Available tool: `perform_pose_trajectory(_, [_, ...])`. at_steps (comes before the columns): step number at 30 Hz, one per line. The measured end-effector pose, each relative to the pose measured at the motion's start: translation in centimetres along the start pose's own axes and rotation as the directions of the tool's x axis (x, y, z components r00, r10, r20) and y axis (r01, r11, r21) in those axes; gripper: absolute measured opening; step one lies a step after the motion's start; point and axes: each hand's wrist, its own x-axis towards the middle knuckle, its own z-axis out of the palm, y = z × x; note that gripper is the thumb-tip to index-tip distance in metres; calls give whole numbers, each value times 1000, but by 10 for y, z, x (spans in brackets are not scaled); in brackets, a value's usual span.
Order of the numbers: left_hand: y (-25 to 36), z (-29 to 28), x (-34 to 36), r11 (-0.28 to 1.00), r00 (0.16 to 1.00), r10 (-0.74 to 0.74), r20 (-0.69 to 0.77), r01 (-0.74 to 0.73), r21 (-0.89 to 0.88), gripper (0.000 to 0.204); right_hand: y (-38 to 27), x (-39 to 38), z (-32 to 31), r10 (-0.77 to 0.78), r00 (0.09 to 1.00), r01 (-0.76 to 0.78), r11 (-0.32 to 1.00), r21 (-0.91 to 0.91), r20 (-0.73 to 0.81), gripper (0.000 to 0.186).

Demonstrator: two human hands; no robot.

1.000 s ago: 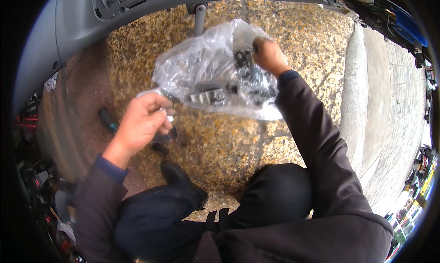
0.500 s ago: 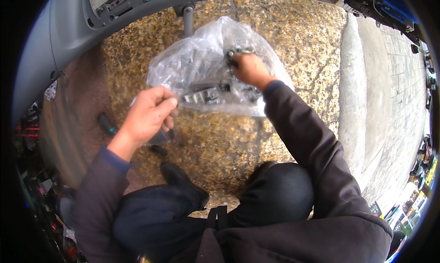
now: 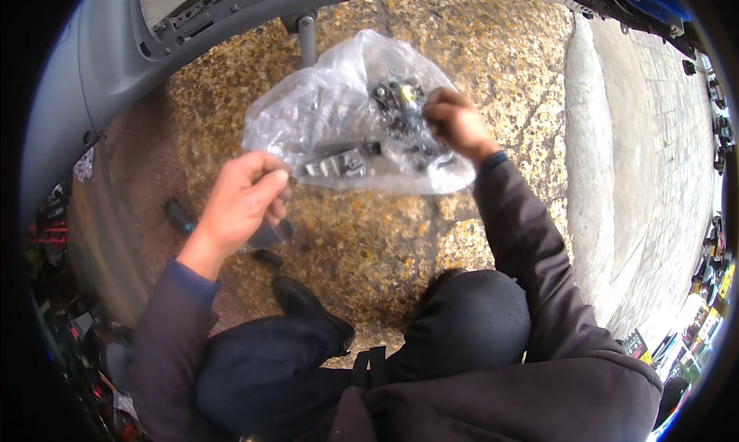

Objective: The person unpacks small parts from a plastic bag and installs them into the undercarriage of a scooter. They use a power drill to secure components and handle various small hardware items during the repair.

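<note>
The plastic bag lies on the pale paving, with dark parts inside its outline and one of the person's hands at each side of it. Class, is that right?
Only the surface is wrong: the head view shows the plastic bag on speckled yellow-brown ground, not the pale paving. The dark parts, left hand and right hand are as stated.

No writing can be read, the yellow panel (image 3: 726, 281) at right being blurred.
</note>
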Motion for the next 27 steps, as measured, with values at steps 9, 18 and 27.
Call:
perform_pose_trajectory(9, [11, 18, 19, 1000, 1000, 3, 21, -4, 30, 18, -8, -29, -37, -43, 952, 56, 998, 36, -303, 15])
perform_pose_trajectory(18, [8, 17, 27, 998, 1000, -6, -3, 6, 56, 23, 12, -35, -34, -100, 958, 52, 982, -179, -268, 17])
perform_pose_trajectory(27, [4, 18, 43, 997, 1000, -25, 13, 24, 77, 26, 41, -35, -8, -263, 954, 17, 531, -847, -146, 21])
